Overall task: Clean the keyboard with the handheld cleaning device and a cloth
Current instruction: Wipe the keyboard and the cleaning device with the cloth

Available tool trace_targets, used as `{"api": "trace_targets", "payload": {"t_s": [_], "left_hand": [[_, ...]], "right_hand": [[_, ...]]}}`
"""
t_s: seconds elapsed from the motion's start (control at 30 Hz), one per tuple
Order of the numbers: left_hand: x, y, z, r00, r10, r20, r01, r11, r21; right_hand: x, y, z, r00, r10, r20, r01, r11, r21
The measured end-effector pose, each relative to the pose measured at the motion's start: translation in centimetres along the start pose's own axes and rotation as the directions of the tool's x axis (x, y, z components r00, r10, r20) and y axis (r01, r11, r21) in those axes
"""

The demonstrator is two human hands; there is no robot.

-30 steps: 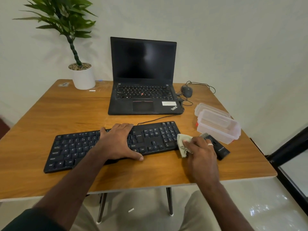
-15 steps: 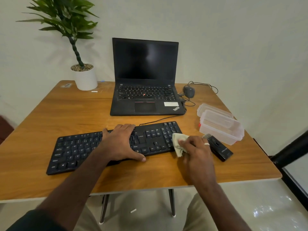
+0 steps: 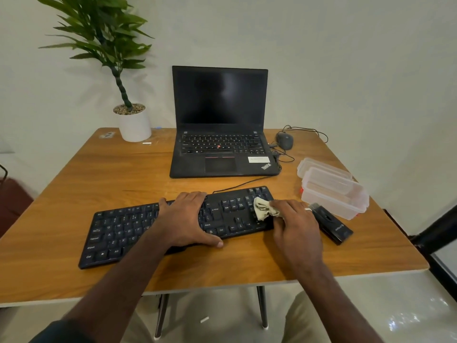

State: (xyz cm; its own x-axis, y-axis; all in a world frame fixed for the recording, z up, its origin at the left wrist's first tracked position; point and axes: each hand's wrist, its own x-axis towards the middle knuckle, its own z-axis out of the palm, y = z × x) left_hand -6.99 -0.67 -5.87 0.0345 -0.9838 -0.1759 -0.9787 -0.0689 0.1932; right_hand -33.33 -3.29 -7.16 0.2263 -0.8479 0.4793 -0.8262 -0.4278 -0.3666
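Pinching the crumpled pale cloth (image 3: 264, 211) in my right hand (image 3: 295, 227), I press it on the long black keyboard's (image 3: 173, 225) right end; unwiped keys stretch leftward under my flat left hand (image 3: 184, 219).

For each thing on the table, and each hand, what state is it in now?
laptop: lid open, screen dark
keyboard: flat, cable attached
cloth: crumpled, on the keyboard's right end
cleaning device: lying unused
plastic box: no lid on
left hand: resting on keyboard
right hand: holding cloth
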Motion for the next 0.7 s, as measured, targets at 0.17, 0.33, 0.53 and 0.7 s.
{"api": "trace_targets", "payload": {"t_s": [0.17,0.33,0.53,0.7], "left_hand": [[-0.2,0.0,0.2,1.000,0.007,-0.018,-0.007,1.000,0.009],[-0.1,0.1,0.1,1.000,0.005,-0.023,-0.004,1.000,0.010],[-0.2,0.1,-0.1,1.000,0.013,-0.015,-0.013,1.000,0.001],[0.1,0.2,-0.2,1.000,0.018,-0.009,-0.017,1.000,0.006]], "right_hand": [[-0.6,0.2,-0.6,1.000,0.006,-0.023,-0.006,1.000,0.011],[-0.8,1.2,-0.9,0.999,0.029,-0.032,-0.028,0.999,0.025],[-1.1,2.6,-1.5,0.999,0.038,-0.031,-0.038,0.999,-0.004],[-2.0,3.4,-2.1,0.994,0.099,0.037,-0.096,0.992,-0.084]]}}
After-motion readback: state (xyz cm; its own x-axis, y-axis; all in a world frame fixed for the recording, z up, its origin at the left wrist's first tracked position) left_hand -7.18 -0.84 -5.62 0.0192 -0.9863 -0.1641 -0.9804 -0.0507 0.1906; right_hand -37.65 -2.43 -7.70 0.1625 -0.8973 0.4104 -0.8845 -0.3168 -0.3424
